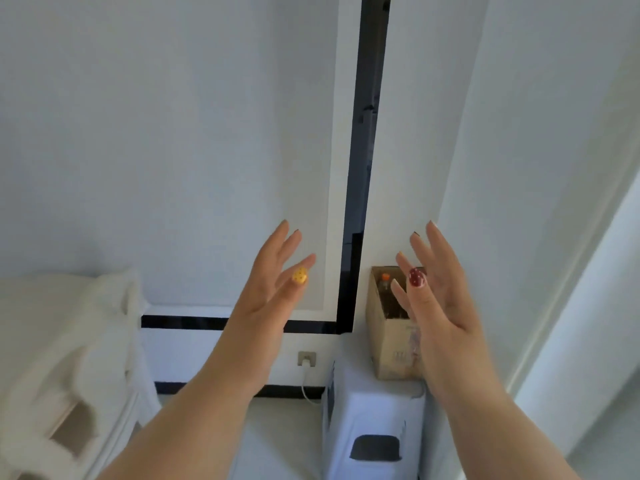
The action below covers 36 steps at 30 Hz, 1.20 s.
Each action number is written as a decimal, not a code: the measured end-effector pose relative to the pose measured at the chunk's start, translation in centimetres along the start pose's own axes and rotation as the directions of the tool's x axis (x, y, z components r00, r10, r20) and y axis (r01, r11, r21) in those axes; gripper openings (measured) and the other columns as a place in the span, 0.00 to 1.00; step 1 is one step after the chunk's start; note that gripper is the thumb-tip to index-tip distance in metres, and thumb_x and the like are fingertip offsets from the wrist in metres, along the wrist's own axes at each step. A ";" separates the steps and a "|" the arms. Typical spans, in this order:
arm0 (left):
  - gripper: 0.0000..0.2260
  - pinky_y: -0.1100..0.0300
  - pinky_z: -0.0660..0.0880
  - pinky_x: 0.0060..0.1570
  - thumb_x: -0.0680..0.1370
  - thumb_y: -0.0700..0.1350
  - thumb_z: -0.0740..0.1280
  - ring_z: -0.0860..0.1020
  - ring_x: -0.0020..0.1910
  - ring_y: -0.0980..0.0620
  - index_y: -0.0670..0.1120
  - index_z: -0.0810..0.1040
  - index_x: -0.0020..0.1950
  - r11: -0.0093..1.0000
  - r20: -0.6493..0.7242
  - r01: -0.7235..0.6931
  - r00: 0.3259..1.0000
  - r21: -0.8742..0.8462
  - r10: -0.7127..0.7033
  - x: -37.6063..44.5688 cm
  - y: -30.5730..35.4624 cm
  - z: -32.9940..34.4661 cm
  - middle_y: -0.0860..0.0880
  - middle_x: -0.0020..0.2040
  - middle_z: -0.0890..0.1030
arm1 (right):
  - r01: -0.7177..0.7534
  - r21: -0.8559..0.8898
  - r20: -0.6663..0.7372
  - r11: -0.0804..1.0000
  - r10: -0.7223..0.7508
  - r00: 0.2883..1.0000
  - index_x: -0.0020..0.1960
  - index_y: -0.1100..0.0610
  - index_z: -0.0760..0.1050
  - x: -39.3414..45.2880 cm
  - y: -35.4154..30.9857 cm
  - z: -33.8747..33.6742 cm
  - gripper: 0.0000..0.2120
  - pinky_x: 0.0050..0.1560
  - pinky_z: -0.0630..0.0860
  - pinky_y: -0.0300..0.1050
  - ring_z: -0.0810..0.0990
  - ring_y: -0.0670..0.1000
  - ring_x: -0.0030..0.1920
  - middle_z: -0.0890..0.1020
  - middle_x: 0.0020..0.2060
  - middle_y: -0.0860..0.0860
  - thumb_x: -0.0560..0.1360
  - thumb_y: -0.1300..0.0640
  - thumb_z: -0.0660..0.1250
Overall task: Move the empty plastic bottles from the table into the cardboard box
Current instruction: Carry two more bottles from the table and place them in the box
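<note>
A room in a home, by the look of it. Pale panelled wall (173, 133) with black trim; low on it a wall socket (307, 359) with a white cable. Left of the socket stands cloth-draped furniture (69, 341); right, a white plastic stool (374, 427).

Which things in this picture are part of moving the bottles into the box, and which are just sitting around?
Part of the job:
- cardboard box, on the white appliance
- bottle with an orange cap, already in the box
- left hand and right hand, both open and empty

Just there:
- white appliance under the box
- wall socket with a white cable
- white cloth at left
</note>
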<state>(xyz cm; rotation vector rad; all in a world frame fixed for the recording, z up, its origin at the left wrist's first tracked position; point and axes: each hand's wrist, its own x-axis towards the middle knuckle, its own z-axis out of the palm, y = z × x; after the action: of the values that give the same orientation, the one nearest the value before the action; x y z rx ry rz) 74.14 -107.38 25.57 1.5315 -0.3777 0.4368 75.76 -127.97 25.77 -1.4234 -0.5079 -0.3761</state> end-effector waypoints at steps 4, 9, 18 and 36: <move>0.33 0.44 0.66 0.71 0.75 0.65 0.68 0.75 0.71 0.50 0.62 0.62 0.78 0.995 -0.044 -0.033 0.999 -0.090 0.029 -5.9 4.8 -1.8 0.58 0.75 0.72 | -0.009 0.133 0.053 0.991 0.001 0.999 0.73 0.34 0.65 -4.9 -4.2 2.4 0.37 0.67 0.73 0.52 0.74 0.47 0.70 0.73 0.71 0.39 0.67 0.30 0.70; 0.38 0.45 0.69 0.67 0.71 0.66 0.72 0.76 0.70 0.46 0.59 0.63 0.78 0.986 -0.132 -0.068 0.990 -0.150 0.048 -13.1 10.6 -5.7 0.54 0.74 0.74 | -0.032 0.255 0.130 0.966 -0.002 0.991 0.74 0.38 0.65 -10.8 -8.7 7.6 0.36 0.64 0.76 0.53 0.76 0.51 0.68 0.75 0.71 0.44 0.68 0.33 0.71; 0.31 0.42 0.68 0.68 0.76 0.59 0.67 0.76 0.70 0.44 0.56 0.64 0.78 0.988 -0.286 -0.103 0.956 -0.112 0.067 -30.2 20.2 -18.9 0.51 0.74 0.75 | -0.122 0.477 0.286 0.870 -0.022 0.958 0.73 0.41 0.68 -23.4 -15.5 22.4 0.25 0.62 0.76 0.59 0.77 0.58 0.68 0.76 0.70 0.50 0.77 0.46 0.63; 0.26 0.38 0.66 0.70 0.79 0.56 0.62 0.76 0.70 0.42 0.53 0.67 0.77 0.996 -0.658 -0.011 0.749 0.091 0.068 -64.4 37.0 -49.1 0.47 0.73 0.76 | -0.475 0.629 0.641 0.615 -0.066 0.765 0.73 0.44 0.70 -47.9 -25.4 60.4 0.23 0.61 0.77 0.60 0.79 0.60 0.66 0.77 0.69 0.54 0.78 0.52 0.58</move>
<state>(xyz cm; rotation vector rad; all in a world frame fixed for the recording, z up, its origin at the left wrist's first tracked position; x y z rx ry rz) -1.88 -60.97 25.22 1.3397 0.1748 1.0037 15.47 -73.60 25.20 -0.6853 -0.8828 0.5261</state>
